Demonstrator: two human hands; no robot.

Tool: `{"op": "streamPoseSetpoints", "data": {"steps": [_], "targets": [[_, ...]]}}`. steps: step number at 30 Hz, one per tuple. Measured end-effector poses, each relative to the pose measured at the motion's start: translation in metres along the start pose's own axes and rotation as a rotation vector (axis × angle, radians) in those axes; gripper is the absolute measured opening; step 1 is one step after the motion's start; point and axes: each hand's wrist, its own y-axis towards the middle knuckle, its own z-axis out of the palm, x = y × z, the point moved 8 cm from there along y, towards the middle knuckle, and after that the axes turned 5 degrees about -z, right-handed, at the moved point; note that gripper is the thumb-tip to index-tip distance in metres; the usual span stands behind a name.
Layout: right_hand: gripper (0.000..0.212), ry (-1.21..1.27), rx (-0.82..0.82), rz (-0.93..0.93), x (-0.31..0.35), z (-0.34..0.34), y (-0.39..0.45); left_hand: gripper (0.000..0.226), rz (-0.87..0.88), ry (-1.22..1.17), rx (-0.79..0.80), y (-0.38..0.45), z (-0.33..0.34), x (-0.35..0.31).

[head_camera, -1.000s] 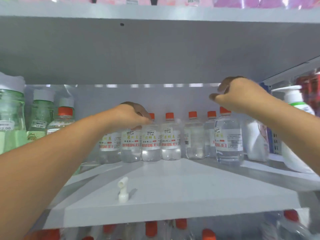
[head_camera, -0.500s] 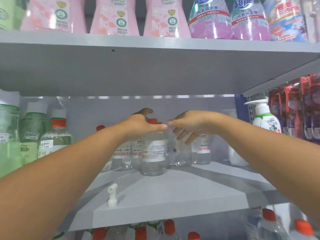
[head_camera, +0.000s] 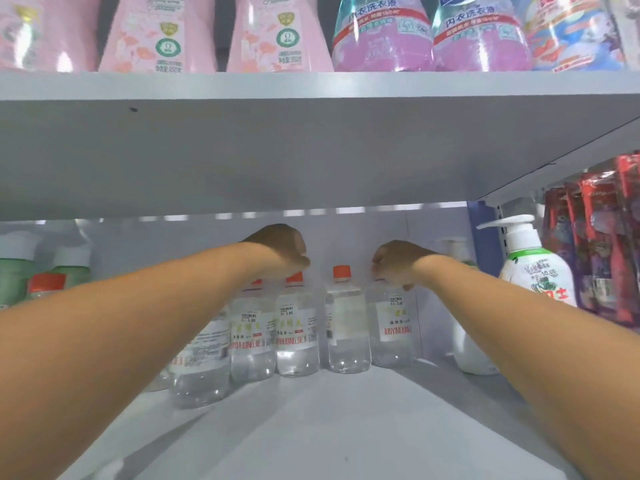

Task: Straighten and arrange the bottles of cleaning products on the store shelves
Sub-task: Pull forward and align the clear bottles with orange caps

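Since half a second before, my hands had split apart: they'd been nearly touching over one bottle out front, and by this point that bottle was back with the others at the rear of the white metal shelf [head_camera: 346, 427]. My left hand [head_camera: 280, 249] was curled down over the orange cap of one clear plastic bottle with a red-lettered label [head_camera: 296, 327], fingers wrapped round the top as far as I could see. My right hand [head_camera: 398, 263] was doing the same on the clear bottle at the right end of the row [head_camera: 389, 327], cap hidden under my fingers. Between them stood a clear bottle with its orange cap showing [head_camera: 343, 323], its label turned partly sideways. One more clear bottle at the left [head_camera: 201, 368] sat forward of the line, half behind my arm. So the row was mostly packed in, I'd say, with that front-left one and the twisted label left to fix. The white pump bottle with the green band [head_camera: 533, 265] off to the right wasn't touched.
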Motion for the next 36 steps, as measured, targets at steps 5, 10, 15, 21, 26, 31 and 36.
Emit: {"op": "streamPoseSetpoints", "data": {"steps": [5, 10, 15, 21, 26, 31, 36], "targets": [[0.025, 0.066, -0.024, -0.020, -0.012, 0.006, 0.014, 0.039, 0.071, 0.076, 0.164, 0.032, 0.040, -0.053], [0.021, 0.121, -0.131, -0.027, -0.017, 0.003, 0.011, 0.018, 0.049, 0.072, 0.148, 0.051, 0.060, -0.055], [0.023, 0.143, -0.188, -0.037, -0.009, 0.004, 0.009, 0.045, -0.016, 0.070, 0.094, 0.052, 0.056, -0.049], [0.027, 0.271, -0.086, -0.013, -0.010, 0.017, 0.009, 0.018, -0.040, 0.088, 0.107, 0.050, 0.063, -0.049], [0.031, 0.296, -0.115, 0.013, -0.012, 0.016, 0.006, 0.022, -0.052, -0.002, 0.061, 0.056, 0.062, -0.042], [0.029, 0.288, -0.126, 0.014, -0.010, 0.017, 0.004, 0.036, -0.114, -0.028, 0.022, 0.055, 0.062, -0.042], [0.029, 0.314, -0.090, 0.007, -0.011, 0.020, 0.003, 0.021, -0.130, -0.021, 0.069, 0.054, 0.057, -0.037]]}}
